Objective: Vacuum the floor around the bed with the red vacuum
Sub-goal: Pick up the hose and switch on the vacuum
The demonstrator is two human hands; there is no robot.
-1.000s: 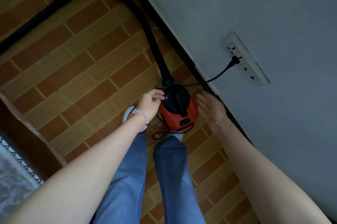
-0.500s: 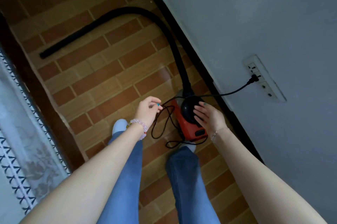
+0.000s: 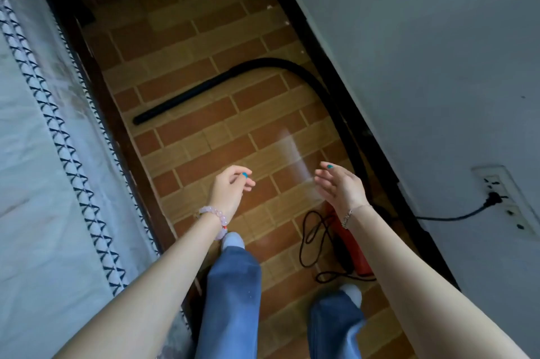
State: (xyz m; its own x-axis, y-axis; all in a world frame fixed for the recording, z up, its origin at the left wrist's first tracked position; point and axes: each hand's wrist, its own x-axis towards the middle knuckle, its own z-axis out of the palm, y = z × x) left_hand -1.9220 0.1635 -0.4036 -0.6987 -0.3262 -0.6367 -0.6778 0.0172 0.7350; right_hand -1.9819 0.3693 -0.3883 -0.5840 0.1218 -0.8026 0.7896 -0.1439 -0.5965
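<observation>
Red vacuum [image 3: 358,253] sat on brick floor [image 3: 204,72] at 5 o'clock of frame, against dark baseboard, mostly hidden under my right forearm. Black hose [image 3: 204,89] ran from it toward 12, curved back, open end lying toward 10. Cord [image 3: 309,238] looped at vacuum's 9, plugged into wall socket [image 3: 496,198] at 3. Bed [image 3: 38,154] along 9. My left hand [image 3: 229,192] loosely curled, empty. My right hand [image 3: 340,186] spread, empty, above vacuum.
</observation>
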